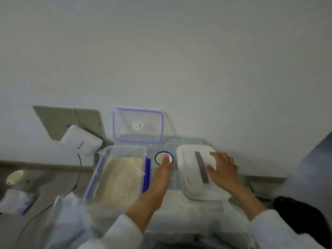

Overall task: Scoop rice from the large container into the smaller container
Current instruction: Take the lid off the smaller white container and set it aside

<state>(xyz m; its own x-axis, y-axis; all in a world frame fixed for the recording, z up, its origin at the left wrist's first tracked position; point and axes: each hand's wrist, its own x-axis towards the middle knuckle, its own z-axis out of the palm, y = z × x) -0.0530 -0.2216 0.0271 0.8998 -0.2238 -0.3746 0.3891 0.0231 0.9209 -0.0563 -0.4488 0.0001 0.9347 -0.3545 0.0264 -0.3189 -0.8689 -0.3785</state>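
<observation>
**Rice waits open while the small box is still lidded**

Rice [119, 177] fills the large container [107, 153] on the left of the work surface, its clear blue-edged lid [138, 125] propped up against the wall behind. From where I stand, the left hand [161, 174] stretches forward, fingers straight, its tip touching a small round blue-rimmed cup [159, 157] that sits between the two boxes; that looks like the scoop. The right hand [223, 169] lies spread on the white lid [195, 171] of the smaller container, fingers relaxed, not clamped round anything that I can see.

I'd judge the job barely begun. The lid must come off first: hook the fingers under its near edge, lift it clear to the right, well away from the rice. Then take the cup by its rim firmly, so that it does not tip.
</observation>
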